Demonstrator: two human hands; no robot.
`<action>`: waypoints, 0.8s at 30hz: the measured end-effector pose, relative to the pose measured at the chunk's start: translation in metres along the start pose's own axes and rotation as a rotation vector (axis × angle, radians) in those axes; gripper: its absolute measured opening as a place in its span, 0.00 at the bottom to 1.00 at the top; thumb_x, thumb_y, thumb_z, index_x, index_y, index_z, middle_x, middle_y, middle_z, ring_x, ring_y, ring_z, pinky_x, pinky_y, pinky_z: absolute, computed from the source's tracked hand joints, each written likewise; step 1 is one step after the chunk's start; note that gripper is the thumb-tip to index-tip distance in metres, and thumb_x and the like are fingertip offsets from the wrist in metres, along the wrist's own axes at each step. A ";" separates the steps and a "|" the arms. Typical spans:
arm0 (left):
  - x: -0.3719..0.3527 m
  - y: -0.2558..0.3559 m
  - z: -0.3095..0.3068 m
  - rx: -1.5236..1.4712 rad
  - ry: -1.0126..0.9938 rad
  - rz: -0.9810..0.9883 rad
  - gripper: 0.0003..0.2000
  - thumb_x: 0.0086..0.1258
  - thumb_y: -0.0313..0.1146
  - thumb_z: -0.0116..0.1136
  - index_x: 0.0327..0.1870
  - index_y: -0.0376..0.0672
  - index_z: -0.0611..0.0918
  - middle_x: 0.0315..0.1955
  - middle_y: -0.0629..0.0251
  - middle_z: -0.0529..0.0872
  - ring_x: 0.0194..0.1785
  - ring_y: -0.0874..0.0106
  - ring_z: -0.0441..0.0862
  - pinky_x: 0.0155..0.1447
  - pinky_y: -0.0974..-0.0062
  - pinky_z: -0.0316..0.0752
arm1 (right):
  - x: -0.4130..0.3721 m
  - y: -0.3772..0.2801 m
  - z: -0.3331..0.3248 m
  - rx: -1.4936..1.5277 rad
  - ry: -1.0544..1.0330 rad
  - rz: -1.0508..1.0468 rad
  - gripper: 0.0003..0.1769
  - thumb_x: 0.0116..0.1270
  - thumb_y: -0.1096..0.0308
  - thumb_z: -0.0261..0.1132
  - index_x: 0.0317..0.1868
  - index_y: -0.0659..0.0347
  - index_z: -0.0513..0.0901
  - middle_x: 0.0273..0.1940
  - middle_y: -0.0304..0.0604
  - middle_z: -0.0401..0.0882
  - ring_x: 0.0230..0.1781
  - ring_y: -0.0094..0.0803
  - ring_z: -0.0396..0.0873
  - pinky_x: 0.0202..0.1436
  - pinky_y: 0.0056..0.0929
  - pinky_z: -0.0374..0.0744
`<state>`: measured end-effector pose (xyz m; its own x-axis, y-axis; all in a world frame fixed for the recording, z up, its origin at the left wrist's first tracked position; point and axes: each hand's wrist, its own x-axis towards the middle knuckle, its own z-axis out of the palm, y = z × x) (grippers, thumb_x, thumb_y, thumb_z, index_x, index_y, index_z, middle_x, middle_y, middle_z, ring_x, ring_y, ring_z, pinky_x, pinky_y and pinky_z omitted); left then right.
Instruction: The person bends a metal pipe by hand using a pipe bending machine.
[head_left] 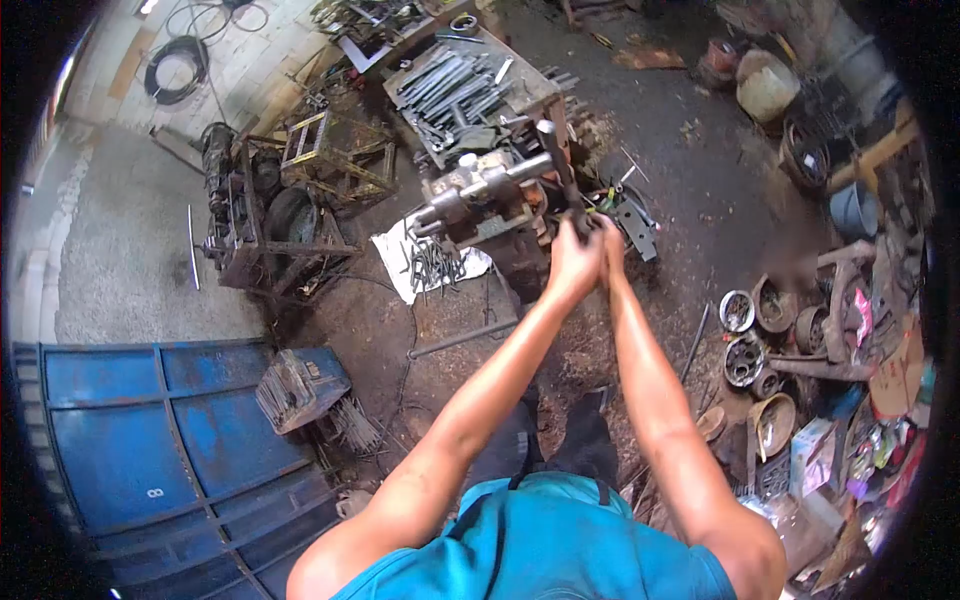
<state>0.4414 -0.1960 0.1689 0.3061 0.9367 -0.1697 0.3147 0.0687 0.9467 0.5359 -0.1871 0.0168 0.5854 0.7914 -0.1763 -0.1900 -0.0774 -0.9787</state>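
Observation:
Both arms reach forward to a metal machine (480, 190) with a thick steel bar and round shafts. My left hand (577, 250) is wrapped round the near end of a dark lever (562, 175), which runs up past the bar's end. Close beside it, touching, my right hand (608, 240) is closed at the same lever end; its fingers are partly hidden. Left of the machine, bent dark rods (432, 262) lie on a white sheet (477, 263). Behind it, many metal bars (455, 85) are piled on a worn table (525, 75).
A rusty yellow frame (310, 145) and machinery (240, 200) stand left. At lower left are a blue metal panel (110, 440) and a rod-filled container (300, 385). Bowls of parts (742, 360) and a blue bucket (853, 210) sit right. A metal bar (465, 338) lies near the feet.

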 end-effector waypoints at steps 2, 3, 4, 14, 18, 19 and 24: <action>-0.031 0.036 -0.029 -0.096 -0.011 0.128 0.19 0.67 0.27 0.56 0.58 0.35 0.70 0.49 0.54 0.82 0.54 0.69 0.80 0.58 0.71 0.73 | -0.043 -0.080 0.021 -0.111 0.091 -0.066 0.10 0.64 0.74 0.62 0.46 0.66 0.80 0.40 0.42 0.83 0.38 0.27 0.80 0.45 0.27 0.77; -0.033 0.050 -0.047 -0.191 -0.018 0.211 0.19 0.67 0.24 0.54 0.59 0.35 0.70 0.52 0.54 0.81 0.57 0.70 0.78 0.61 0.71 0.72 | -0.051 -0.109 0.033 -0.050 0.093 -0.143 0.09 0.64 0.75 0.61 0.45 0.66 0.80 0.39 0.42 0.83 0.38 0.27 0.80 0.45 0.27 0.78; -0.031 0.066 -0.069 -0.240 -0.045 0.141 0.18 0.67 0.20 0.52 0.58 0.35 0.70 0.52 0.55 0.80 0.58 0.70 0.77 0.63 0.71 0.71 | -0.058 -0.137 0.047 0.007 0.092 -0.218 0.08 0.64 0.76 0.61 0.44 0.67 0.79 0.38 0.43 0.83 0.38 0.26 0.80 0.45 0.27 0.78; 0.240 0.048 -0.293 -0.501 0.115 0.169 0.09 0.73 0.28 0.47 0.46 0.36 0.78 0.36 0.61 0.86 0.34 0.74 0.84 0.36 0.76 0.79 | 0.087 -0.274 0.242 -0.357 -0.287 -0.415 0.09 0.64 0.70 0.61 0.40 0.67 0.81 0.29 0.42 0.83 0.30 0.22 0.79 0.38 0.25 0.77; 0.378 -0.040 -0.319 0.330 0.305 -0.004 0.12 0.64 0.34 0.53 0.43 0.37 0.82 0.37 0.52 0.87 0.40 0.62 0.86 0.46 0.66 0.79 | 0.172 -0.252 0.292 -0.662 -0.364 -0.228 0.15 0.63 0.63 0.63 0.44 0.68 0.81 0.37 0.53 0.85 0.38 0.39 0.84 0.43 0.35 0.77; 0.398 -0.051 -0.317 0.510 0.306 -0.017 0.13 0.62 0.35 0.53 0.43 0.38 0.83 0.39 0.49 0.86 0.44 0.57 0.85 0.50 0.62 0.78 | 0.185 -0.248 0.300 -0.735 -0.403 -0.181 0.17 0.63 0.61 0.63 0.45 0.68 0.80 0.40 0.56 0.84 0.42 0.44 0.83 0.46 0.37 0.77; 0.475 -0.113 -0.293 0.981 0.078 0.046 0.17 0.58 0.32 0.57 0.48 0.37 0.80 0.44 0.47 0.84 0.46 0.52 0.84 0.50 0.58 0.79 | 0.204 -0.244 0.309 -0.981 -0.535 -0.103 0.21 0.64 0.60 0.62 0.52 0.68 0.78 0.46 0.62 0.81 0.51 0.53 0.79 0.55 0.41 0.76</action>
<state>0.2878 0.3423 0.0612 0.2873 0.9539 -0.0867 0.9210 -0.2502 0.2987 0.4580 0.1810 0.2516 0.1039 0.9618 -0.2531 0.6807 -0.2543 -0.6870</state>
